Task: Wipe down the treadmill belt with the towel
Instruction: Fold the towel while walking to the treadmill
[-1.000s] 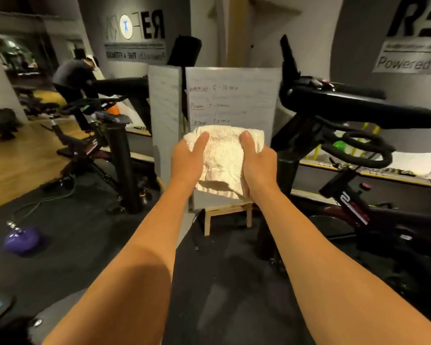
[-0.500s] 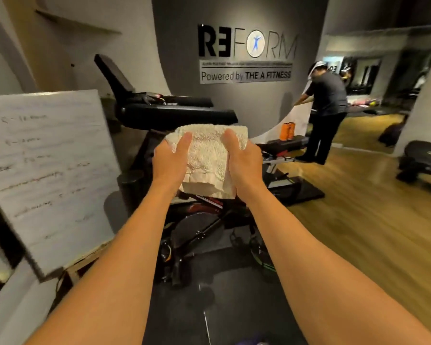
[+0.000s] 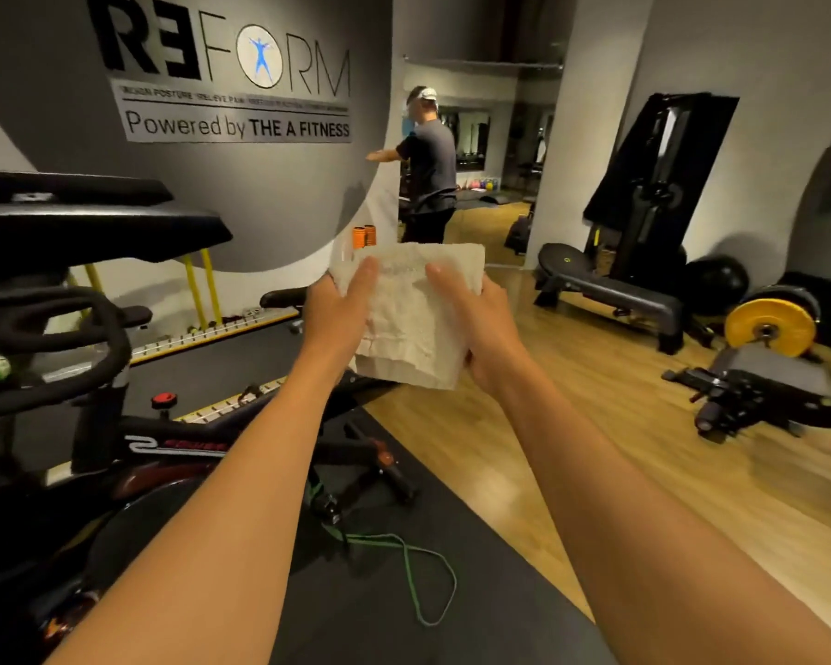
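Treadmill belt point(image 3: 202, 371) is the long dark strip low to the left of my hands, running between pale side rails with yellow marks, well apart from the cloth I am carrying. Under my forearms lies a black mat point(image 3: 476, 592), and to the right of my right arm a wooden floor point(image 3: 620, 448) spreads out. High to the left of my hands, a grey wall sign point(image 3: 236, 117) reads "Powered by THE A FITNESS". An exercise bike point(image 3: 173, 446) stands just left of my left arm, between me and the belt. Beyond my right hand a black bench point(image 3: 610, 290) sits on the wood, and beyond both hands, farther off, a person point(image 3: 430, 160) in a dark shirt and white cap stands with one arm stretched out. Far to the right is a yellow weight plate point(image 3: 770, 327). The towel point(image 3: 413, 319), pale and folded into a thick square, is up in the air in front of me, held between both hands. My left hand point(image 3: 334, 324) grips its left edge and my right hand point(image 3: 483, 328) its right edge, each thumb laid on the near face; the fingers are hidden behind the cloth. A thin green band point(image 3: 453, 585) loops on the mat below my arms. Two orange rollers point(image 3: 364, 236) show just above the towel's left corner.
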A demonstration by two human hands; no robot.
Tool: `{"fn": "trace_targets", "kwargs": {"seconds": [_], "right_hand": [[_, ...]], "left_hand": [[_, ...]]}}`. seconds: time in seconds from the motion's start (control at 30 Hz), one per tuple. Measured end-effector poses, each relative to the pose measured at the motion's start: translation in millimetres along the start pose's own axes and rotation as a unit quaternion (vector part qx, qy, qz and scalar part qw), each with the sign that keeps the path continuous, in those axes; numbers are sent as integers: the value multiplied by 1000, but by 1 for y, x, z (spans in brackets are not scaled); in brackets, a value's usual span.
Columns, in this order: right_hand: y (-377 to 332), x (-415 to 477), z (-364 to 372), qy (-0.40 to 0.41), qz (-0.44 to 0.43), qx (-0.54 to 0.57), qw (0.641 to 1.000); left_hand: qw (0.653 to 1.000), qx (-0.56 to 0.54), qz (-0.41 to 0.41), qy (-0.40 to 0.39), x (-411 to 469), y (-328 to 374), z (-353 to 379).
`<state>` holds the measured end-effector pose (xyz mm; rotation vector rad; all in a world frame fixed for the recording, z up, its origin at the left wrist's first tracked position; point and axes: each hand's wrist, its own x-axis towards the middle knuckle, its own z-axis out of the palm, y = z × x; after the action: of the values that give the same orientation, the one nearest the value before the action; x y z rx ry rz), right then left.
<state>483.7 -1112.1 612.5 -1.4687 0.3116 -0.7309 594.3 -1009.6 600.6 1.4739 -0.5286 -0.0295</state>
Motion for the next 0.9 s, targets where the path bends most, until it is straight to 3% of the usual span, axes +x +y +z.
{"fn": "trace_targets", "kwargs": {"seconds": [0.27,0.57,0.9], "right_hand": [[40,120,-117,59,74,12,995],[70,279,-254,50,81,48,994],[136,467,-342,26,107,56,992]], "left_hand": [[998,-15,-26,-59,87,-52,154],[999,-23,-35,-36,175,-85,325],[999,-21,-47,9,332,-168,466]]}}
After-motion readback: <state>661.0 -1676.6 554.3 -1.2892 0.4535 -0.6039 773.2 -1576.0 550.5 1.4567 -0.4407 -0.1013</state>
